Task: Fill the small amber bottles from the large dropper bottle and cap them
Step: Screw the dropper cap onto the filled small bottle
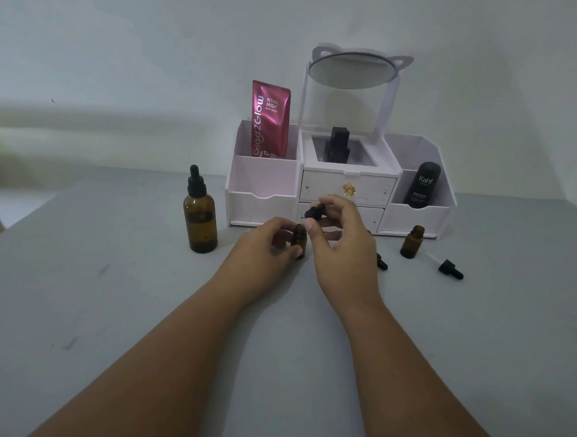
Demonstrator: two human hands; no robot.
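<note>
small bottle (pixel 298 240) half hidden by left hand (pixel 269 244); fill level unclear.

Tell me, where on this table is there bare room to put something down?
Free: the grey table left of the large dropper bottle, and the near stretch flanking both forearms. Crowded: before the white organizer, where the left hand, right hand, small bottle and loose dropper cap cluster.

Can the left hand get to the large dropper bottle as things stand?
Probably yes: the large dropper bottle stands apart on bare table just left of the left hand, but that hand's grip holds a small amber bottle.
</note>
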